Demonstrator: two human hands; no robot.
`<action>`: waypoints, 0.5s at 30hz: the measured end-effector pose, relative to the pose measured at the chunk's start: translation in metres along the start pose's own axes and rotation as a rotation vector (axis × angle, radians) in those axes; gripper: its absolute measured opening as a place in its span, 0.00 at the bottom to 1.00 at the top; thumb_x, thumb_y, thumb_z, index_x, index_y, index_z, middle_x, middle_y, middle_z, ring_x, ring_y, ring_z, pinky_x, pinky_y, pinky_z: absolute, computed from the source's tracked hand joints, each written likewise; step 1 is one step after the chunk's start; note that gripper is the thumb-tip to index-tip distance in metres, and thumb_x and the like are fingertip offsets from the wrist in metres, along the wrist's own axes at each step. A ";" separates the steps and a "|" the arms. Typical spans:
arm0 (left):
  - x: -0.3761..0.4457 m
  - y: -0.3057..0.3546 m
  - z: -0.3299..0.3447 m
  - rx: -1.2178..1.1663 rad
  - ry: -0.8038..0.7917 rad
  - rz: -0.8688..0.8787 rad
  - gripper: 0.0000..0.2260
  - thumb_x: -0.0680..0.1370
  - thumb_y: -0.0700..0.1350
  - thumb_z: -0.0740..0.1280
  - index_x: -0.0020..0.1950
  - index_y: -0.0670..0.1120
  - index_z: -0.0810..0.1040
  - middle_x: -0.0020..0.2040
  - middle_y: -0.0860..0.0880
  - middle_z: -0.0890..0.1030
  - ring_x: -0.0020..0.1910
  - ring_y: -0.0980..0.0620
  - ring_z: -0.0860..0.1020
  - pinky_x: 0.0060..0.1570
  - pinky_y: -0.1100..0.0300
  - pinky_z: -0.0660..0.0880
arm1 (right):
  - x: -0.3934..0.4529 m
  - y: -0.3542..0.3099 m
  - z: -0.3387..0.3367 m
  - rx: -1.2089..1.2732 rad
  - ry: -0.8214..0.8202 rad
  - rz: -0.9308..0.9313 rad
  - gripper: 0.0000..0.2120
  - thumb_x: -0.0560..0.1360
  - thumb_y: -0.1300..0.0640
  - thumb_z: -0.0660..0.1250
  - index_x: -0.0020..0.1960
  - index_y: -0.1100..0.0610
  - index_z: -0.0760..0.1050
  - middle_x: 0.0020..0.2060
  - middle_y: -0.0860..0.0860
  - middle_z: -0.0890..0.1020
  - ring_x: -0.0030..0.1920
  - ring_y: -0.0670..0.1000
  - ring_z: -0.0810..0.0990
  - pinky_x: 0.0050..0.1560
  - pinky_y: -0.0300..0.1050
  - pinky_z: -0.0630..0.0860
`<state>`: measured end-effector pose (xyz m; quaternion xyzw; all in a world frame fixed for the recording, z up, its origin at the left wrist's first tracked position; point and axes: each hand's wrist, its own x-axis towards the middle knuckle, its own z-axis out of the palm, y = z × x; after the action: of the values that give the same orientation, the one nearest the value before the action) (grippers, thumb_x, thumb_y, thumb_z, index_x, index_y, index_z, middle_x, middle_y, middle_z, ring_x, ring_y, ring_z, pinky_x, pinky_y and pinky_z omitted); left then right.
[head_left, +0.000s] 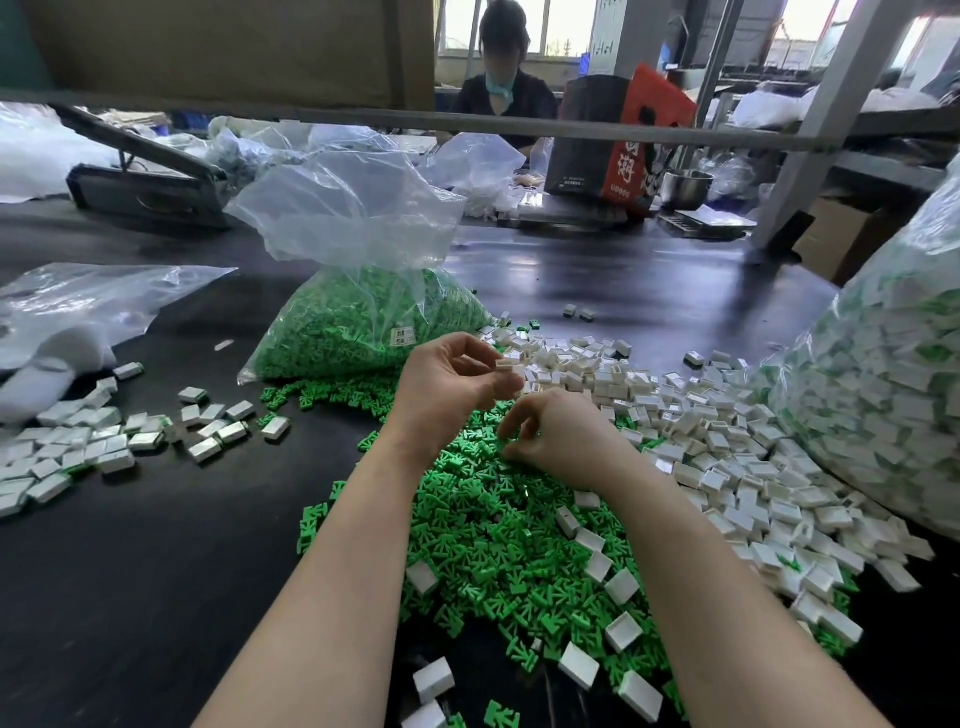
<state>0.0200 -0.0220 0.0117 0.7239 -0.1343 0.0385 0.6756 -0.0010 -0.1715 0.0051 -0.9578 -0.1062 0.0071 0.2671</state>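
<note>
Facing plenty left to do: a finished-looking heap (78, 447) lies left, the left grip (447, 384) pinches a white shell (508, 364) over the green clips (483, 530), the right grip (561, 441) curls into them, its hold unclear. Loose shells (727, 452) cover the dark surface (156, 571) right; another worker (498, 98) sits beyond.

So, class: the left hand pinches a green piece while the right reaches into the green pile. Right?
No. In the head view the left hand pinches a white piece, not green; the right hand does reach into the green pile.
</note>
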 end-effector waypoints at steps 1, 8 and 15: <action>0.000 0.000 0.000 -0.018 -0.006 -0.002 0.09 0.68 0.40 0.78 0.43 0.43 0.80 0.37 0.46 0.85 0.36 0.52 0.83 0.37 0.62 0.79 | 0.000 0.000 0.000 0.023 0.004 0.007 0.04 0.73 0.56 0.74 0.48 0.53 0.83 0.37 0.42 0.80 0.39 0.42 0.78 0.48 0.42 0.79; 0.001 -0.002 -0.002 -0.121 -0.011 -0.005 0.07 0.70 0.41 0.75 0.48 0.45 0.83 0.39 0.46 0.85 0.38 0.51 0.84 0.41 0.61 0.80 | -0.003 0.011 -0.011 0.473 0.195 0.060 0.06 0.74 0.64 0.72 0.50 0.58 0.83 0.41 0.52 0.85 0.39 0.47 0.82 0.41 0.35 0.78; 0.003 -0.005 -0.003 -0.171 -0.007 -0.056 0.12 0.70 0.42 0.74 0.50 0.40 0.81 0.40 0.47 0.85 0.40 0.51 0.83 0.40 0.62 0.79 | -0.006 0.007 -0.021 1.002 0.259 0.081 0.06 0.73 0.68 0.71 0.48 0.61 0.83 0.36 0.51 0.83 0.30 0.39 0.77 0.31 0.32 0.71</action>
<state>0.0245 -0.0189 0.0083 0.6672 -0.1193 0.0053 0.7352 -0.0039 -0.1895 0.0193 -0.7087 -0.0188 -0.0509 0.7034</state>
